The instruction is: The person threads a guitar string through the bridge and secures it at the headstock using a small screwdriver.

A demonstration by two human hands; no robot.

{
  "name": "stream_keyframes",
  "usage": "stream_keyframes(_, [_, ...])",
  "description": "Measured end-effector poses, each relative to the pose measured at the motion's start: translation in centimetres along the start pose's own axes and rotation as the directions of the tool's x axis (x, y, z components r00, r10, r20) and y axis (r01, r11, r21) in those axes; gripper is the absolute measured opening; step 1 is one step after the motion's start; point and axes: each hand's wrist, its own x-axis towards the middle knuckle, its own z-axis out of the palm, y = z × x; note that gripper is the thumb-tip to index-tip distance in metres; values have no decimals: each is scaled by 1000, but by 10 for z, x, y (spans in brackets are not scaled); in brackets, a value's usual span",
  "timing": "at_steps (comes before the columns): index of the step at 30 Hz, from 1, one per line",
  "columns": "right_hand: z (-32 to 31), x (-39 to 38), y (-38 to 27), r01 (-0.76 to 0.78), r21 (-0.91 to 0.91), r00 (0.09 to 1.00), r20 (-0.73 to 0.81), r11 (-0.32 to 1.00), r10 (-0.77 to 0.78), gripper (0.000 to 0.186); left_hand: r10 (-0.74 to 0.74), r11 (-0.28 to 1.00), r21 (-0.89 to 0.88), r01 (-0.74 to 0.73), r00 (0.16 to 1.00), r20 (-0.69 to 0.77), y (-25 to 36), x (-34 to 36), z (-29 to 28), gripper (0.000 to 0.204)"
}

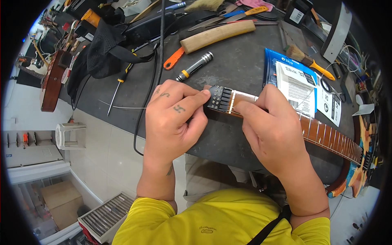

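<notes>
A headless electric guitar lies with its brown fretboard (326, 132) slanting across the bench's right front, strings running along it. Its black headpiece (220, 98), dotted with small screws, points toward my left hand (175, 114). That hand is closed, thumb and forefinger pinched at the headpiece's end. From its far side a thin metal guitar string (126, 108) sticks out to the left. My right hand (273, 128) is closed over the fretboard beside the nut, thumb and finger pinched low against it; whatever they grip is hidden. The colourful guitar body (355, 179) shows at far right.
Beyond my hands lie a silver-black screwdriver handle (194, 66), a curved wooden block (218, 36) and an orange-handled tool (174, 58). String packets (296, 81) and a yellow-handled brush (310, 63) sit right. A black cable (141, 126) hangs over the bench edge.
</notes>
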Motion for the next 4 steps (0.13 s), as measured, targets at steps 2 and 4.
stream_keyframes(2, [1,1,-1,0,1,1000,-12,1000,0,31,2,1000,-3,-2,1000,-4,-1,0,-1,33])
stream_keyframes(4, [2,1,-2,-16,-4,1000,5,1000,16,29,-5,1000,-3,5,1000,10,-2,-1,-3,33])
